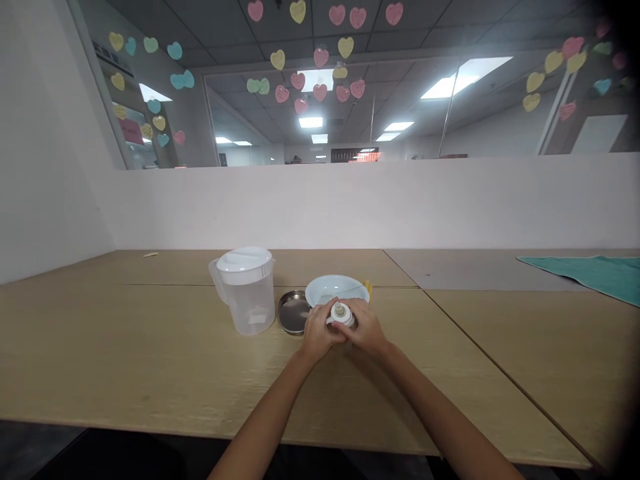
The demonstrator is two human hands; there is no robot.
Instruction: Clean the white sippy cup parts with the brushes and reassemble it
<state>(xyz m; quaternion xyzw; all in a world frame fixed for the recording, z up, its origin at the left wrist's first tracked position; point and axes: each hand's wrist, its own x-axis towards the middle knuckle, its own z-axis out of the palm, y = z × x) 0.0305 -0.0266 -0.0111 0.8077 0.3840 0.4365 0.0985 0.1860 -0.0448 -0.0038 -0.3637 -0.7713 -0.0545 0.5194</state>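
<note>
A small white bottle (pixel 341 313) with a pale, narrow-tipped top sits between my two hands, just in front of a white bowl. My left hand (pixel 319 331) wraps its left side, and my right hand (pixel 367 327) closes round the right side. The thumbs come together low on the front, so most of the bottle's body is hidden. Behind my hands, the white bowl (pixel 330 283) holds something thin that I cannot make out. A round, shallow metal tin (pixel 290 313) lies left of the bowl, partly covered by my left hand.
Left of the tin stands a clear plastic pitcher (pixel 253 303) with a white lid. Something yellow (pixel 369 287) pokes out at the bowl's right edge. A green cloth (pixel 595 272) lies far right on the wooden table (pixel 150 360). A white wall (pixel 320 207) rises behind.
</note>
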